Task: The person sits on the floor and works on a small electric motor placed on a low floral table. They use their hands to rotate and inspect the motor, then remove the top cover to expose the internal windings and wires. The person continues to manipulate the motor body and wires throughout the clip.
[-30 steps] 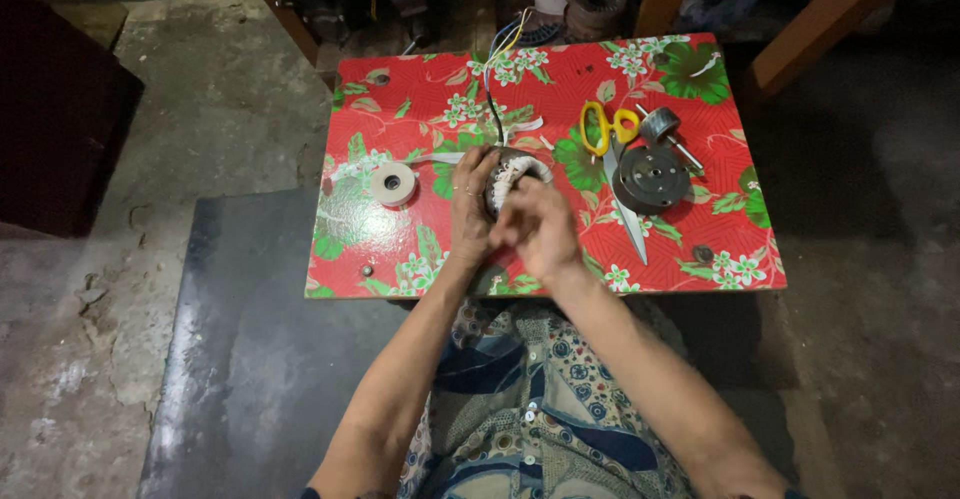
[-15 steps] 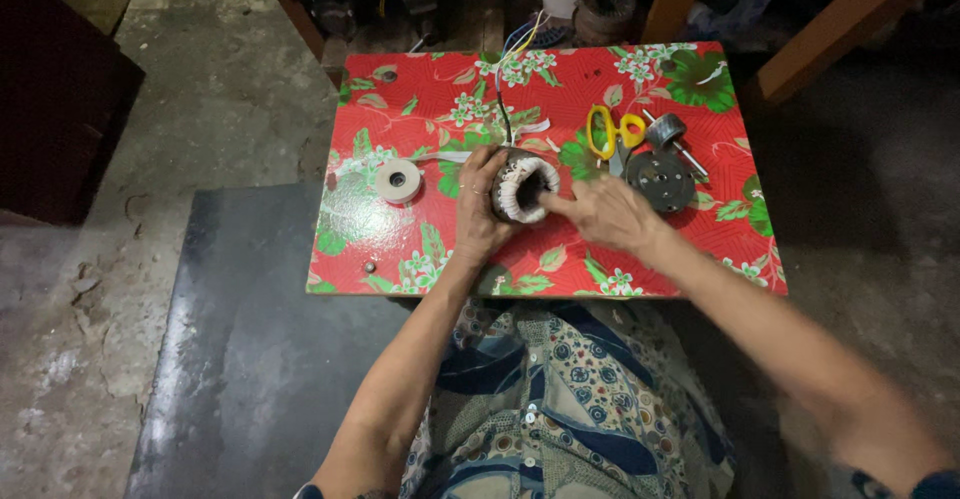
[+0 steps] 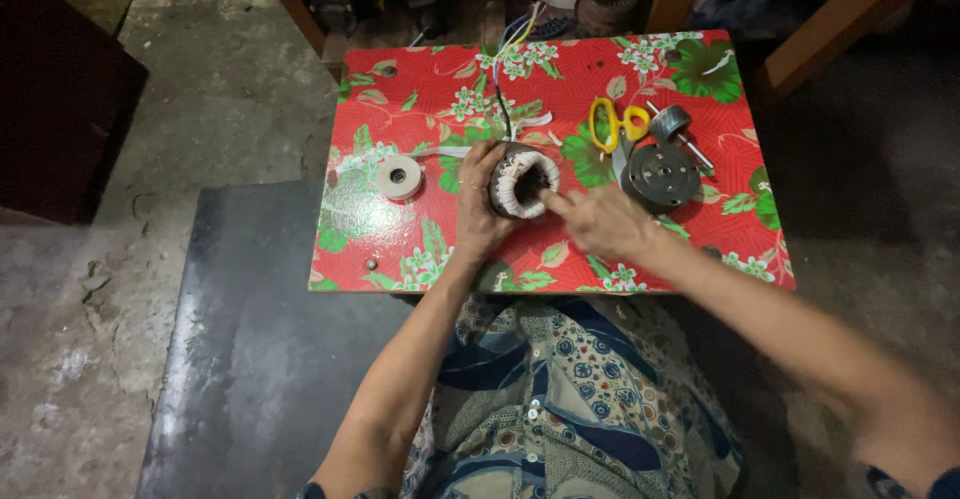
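Stator ring [image 3: 524,181], wound in white, stands on edge near the middle of our red flowered surface [image 3: 440,249]. Our left hand [image 3: 478,209] wraps its left side, holding it. Our right hand [image 3: 600,221] holds nothing, its forefinger poking the ring's centre hole. Yellow scissors [image 3: 612,123] and a round metal motor part [image 3: 659,175] lie to the right, a tape roll [image 3: 399,176] to the left.
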